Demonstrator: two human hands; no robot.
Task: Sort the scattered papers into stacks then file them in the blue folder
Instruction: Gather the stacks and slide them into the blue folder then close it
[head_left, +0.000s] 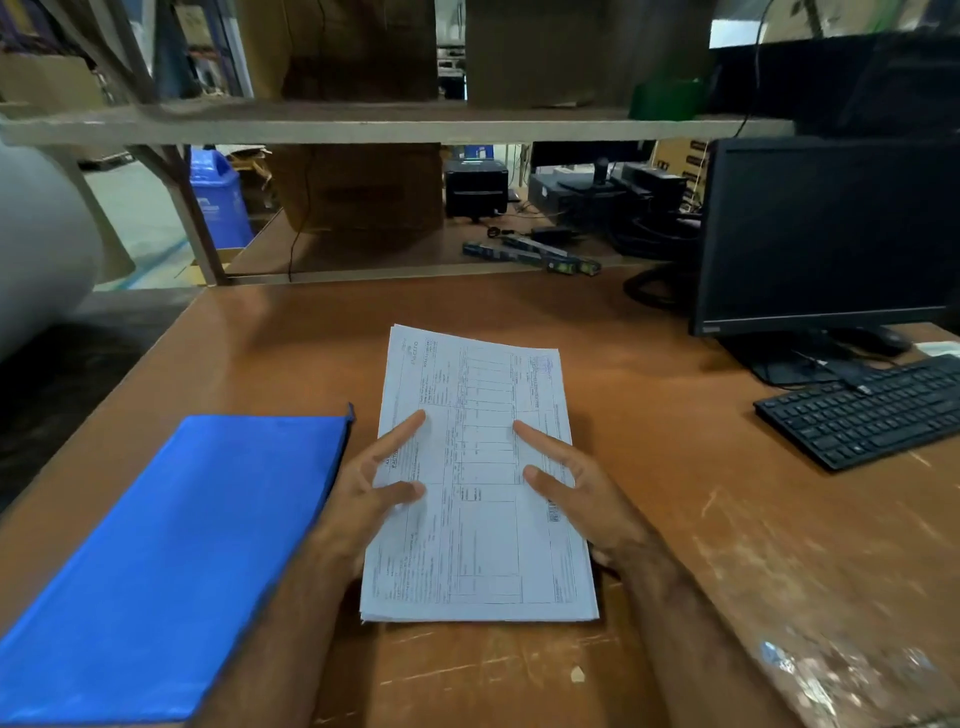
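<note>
Head view looked down on a worn brown desk (675, 467), scratched and paint-flecked at the near right. A stack of printed papers (475, 483) lay at its middle, the closed blue folder (182, 556) just left of it. The left hand (371, 488) and right hand (571, 488) flanked the stack, index fingers and thumbs lying straight on the top sheet; the other fingers were hidden under the edges, so the grasp could not be told. A dark monitor (831, 234) and black keyboard (872, 410) stood at right, both cut off. Shelf clutter behind was blurred
</note>
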